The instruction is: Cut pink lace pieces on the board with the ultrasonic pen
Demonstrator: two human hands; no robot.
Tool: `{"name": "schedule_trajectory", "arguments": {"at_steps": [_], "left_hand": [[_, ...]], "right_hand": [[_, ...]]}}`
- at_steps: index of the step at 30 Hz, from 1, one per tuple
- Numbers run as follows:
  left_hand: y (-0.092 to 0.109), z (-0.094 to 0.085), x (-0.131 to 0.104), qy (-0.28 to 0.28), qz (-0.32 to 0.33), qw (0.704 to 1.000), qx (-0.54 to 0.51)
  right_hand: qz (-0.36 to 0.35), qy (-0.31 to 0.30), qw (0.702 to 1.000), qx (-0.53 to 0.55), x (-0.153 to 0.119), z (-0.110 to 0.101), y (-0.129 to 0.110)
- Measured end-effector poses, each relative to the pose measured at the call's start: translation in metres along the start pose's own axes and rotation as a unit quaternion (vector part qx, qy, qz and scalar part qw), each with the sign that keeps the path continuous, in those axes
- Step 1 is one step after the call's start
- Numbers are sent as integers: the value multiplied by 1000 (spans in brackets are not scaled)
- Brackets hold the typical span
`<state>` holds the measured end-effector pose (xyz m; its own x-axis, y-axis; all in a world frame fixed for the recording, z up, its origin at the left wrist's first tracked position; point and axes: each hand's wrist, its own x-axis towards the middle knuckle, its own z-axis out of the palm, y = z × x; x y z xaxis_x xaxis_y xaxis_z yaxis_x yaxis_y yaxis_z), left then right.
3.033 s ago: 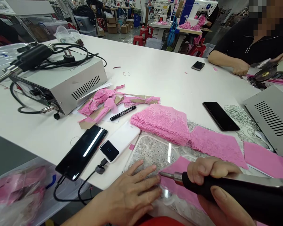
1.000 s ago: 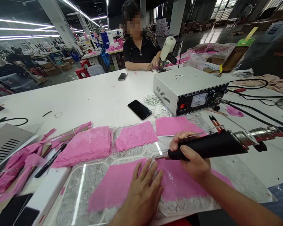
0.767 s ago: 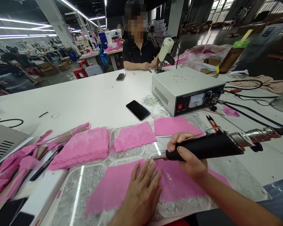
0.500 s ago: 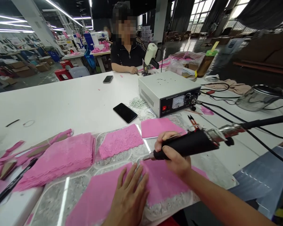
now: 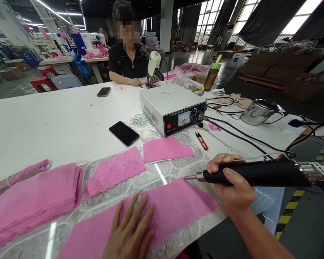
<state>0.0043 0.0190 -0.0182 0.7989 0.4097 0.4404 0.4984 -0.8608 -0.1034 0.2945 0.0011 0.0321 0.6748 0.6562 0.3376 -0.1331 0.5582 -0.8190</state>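
Left hand (image 5: 130, 232): palm down, fingers extended and slightly spread, pressing on smooth pink fabric (image 5: 172, 212); nothing gripped. Right hand (image 5: 233, 181): closed around a black handpiece (image 5: 261, 173), metal tip (image 5: 193, 176) pointing left, at the fabric's upper corner. Fabric lies on a grey patterned mat (image 5: 162, 172), beneath the left hand and extending to either side of it. Beyond the left hand: lace-patterned pink piece (image 5: 116, 171); left of that, stacked pink pieces (image 5: 43, 201). Between and beyond the hands: flat pink piece (image 5: 166, 149), then grey control box (image 5: 175, 108) on the white bench (image 5: 56, 122). Orange-handled snips (image 5: 202, 141) lie beyond the right hand.
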Motion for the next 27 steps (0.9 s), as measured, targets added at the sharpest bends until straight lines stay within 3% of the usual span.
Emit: {"name": "schedule_trajectory", "arguments": {"at_steps": [16, 22, 27], "left_hand": [[1, 0, 1, -10, -1, 1000, 18], [-3, -3, 0, -25, 19, 999, 16], [-12, 6, -6, -31, 47, 998, 29]], "right_hand": [[-8, -37, 999, -1, 1, 3, 4], [-6, -56, 998, 11, 1, 5, 5], [-10, -52, 998, 26, 3, 7, 5]]}}
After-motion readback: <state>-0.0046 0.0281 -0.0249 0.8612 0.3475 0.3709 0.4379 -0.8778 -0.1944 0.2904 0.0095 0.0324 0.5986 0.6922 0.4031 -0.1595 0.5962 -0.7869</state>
